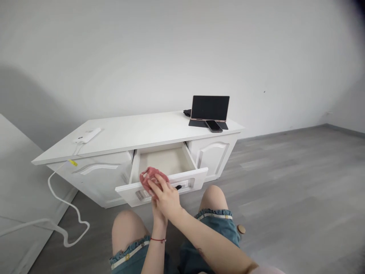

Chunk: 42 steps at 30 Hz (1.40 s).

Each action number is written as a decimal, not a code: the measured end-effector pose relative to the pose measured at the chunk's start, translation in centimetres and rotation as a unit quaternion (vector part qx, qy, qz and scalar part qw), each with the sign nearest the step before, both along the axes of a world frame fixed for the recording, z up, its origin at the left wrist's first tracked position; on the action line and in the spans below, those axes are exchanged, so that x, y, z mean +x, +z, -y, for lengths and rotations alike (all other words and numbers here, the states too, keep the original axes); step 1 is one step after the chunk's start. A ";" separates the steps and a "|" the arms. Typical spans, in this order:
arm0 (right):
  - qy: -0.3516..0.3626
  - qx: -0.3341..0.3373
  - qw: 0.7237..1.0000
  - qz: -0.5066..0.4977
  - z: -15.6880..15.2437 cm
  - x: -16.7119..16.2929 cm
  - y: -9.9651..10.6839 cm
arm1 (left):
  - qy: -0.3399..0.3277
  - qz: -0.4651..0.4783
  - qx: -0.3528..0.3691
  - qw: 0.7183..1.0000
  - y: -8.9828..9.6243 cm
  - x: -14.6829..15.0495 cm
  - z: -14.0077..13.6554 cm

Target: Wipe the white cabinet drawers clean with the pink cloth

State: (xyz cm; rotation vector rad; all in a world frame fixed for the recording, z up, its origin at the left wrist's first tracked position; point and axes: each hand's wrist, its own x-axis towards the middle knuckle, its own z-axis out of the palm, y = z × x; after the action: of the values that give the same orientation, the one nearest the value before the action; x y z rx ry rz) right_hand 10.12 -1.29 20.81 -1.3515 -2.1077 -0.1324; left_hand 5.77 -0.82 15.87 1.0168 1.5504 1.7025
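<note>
A crumpled pinkish-red cloth [152, 175] with pale patches is between my two hands, just at the front of a pulled-out white drawer [168, 161]. My right hand [166, 196] lies over the cloth, its fingers pressed onto it. Below it, my left hand [157, 209] grips the cloth from underneath, its fingers mostly hidden; a thin red bracelet circles that wrist. Nothing shows inside the visible part of the drawer. Its dark handle [178, 187] peeks out right beside my right hand.
The drawer belongs to a low white cabinet [137, 127]. On top stand a dark-screened tablet [210, 107], a phone [213, 126] and, at the left, a white plug-in device [88, 136]. Its white cable [74, 207] hangs down the left side. My knees flank the drawer front.
</note>
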 end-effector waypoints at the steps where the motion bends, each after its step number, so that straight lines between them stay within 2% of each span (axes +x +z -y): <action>1: -0.011 0.021 1.000 -0.008 0.0 1.3 -0.6 | -0.014 0.059 0.002 0.998 -0.6 -0.1 0.0; 4: -0.053 0.082 0.995 -0.011 -0.1 5.1 -2.2 | -0.049 0.215 -0.013 0.975 -1.7 -0.6 0.3; 7: -0.112 0.144 0.983 0.007 -0.3 8.6 -3.9 | -0.073 0.325 -0.024 0.943 -1.7 -0.9 0.5; 10: -0.173 0.199 0.965 0.012 -0.5 11.6 -5.7 | -0.087 0.338 -0.036 0.936 -1.3 -0.8 0.7; 14: -0.221 0.220 0.949 -0.039 -0.9 14.1 -8.0 | -0.098 0.342 -0.040 0.934 -0.9 -0.8 0.7; 19: -0.183 0.245 0.945 -0.119 -1.1 14.3 -10.0 | -0.097 0.348 -0.044 0.932 -0.7 -0.7 0.8; 24: -0.127 0.266 0.948 -0.117 -1.1 13.5 -11.0 | -0.090 0.348 -0.047 0.932 -0.6 -0.6 0.8; 28: -0.092 0.250 0.959 -0.095 -0.9 13.0 -12.5 | -0.102 0.348 -0.049 0.931 -1.0 -0.8 0.6; 34: -0.148 0.141 0.961 -0.184 -0.1 10.7 -15.2 | -0.100 0.346 -0.059 0.931 -2.0 -0.9 0.2; 39: -0.201 0.032 0.925 -0.322 0.8 7.2 -15.3 | -0.095 0.347 -0.051 0.932 -1.7 -0.6 0.5; 42: -0.220 0.001 0.895 -0.387 0.7 5.4 -14.9 | -0.095 0.349 -0.055 0.931 -1.3 -0.6 0.7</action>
State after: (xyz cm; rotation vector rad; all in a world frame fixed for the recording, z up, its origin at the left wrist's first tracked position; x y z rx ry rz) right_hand 15.53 -2.02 5.90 -1.5294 -1.1258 0.1971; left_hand 5.12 -1.47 14.53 0.4026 1.0239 1.5756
